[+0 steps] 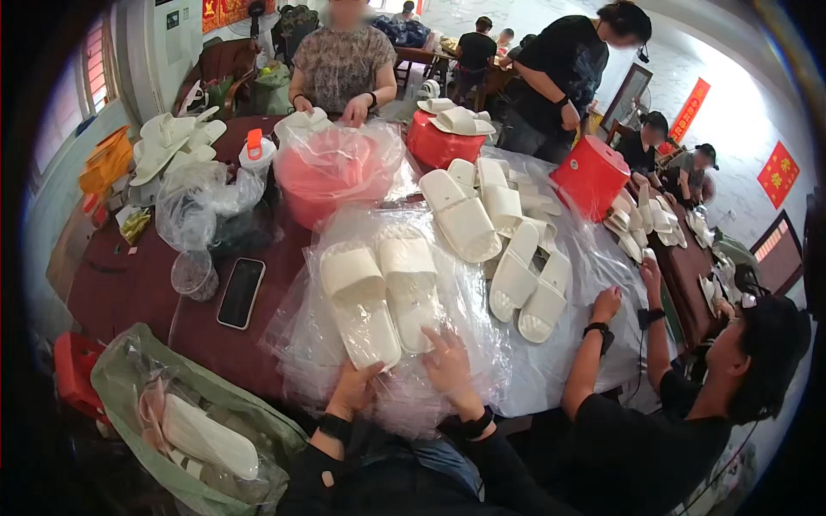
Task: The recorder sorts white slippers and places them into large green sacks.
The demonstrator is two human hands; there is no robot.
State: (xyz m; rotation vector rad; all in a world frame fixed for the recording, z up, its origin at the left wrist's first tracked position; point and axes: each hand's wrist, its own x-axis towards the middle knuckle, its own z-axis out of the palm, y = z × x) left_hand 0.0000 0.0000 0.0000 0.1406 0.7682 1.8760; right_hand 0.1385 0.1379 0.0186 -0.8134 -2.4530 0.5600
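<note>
In front of me a pair of cream slippers, the left slipper [363, 322] and the right slipper [408, 267], lies in a clear plastic bag, toes pointing away. Below them is a stack of clear plastic bags [297, 344]. My left hand [354, 389] is closed at the left slipper's heel end, its fingertips partly hidden. My right hand [452, 368] rests with fingers apart by the right slipper's heel, over the plastic. Several loose cream slippers [460, 215] lie just to the right.
Left on the table are a phone [241, 294], a clear plastic cup [195, 275] and a crumpled bag [202, 206]. A red tub [323, 185] stands ahead. A green sack [129, 370] with slippers is at lower left. Co-workers [671, 430] sit or stand around the table.
</note>
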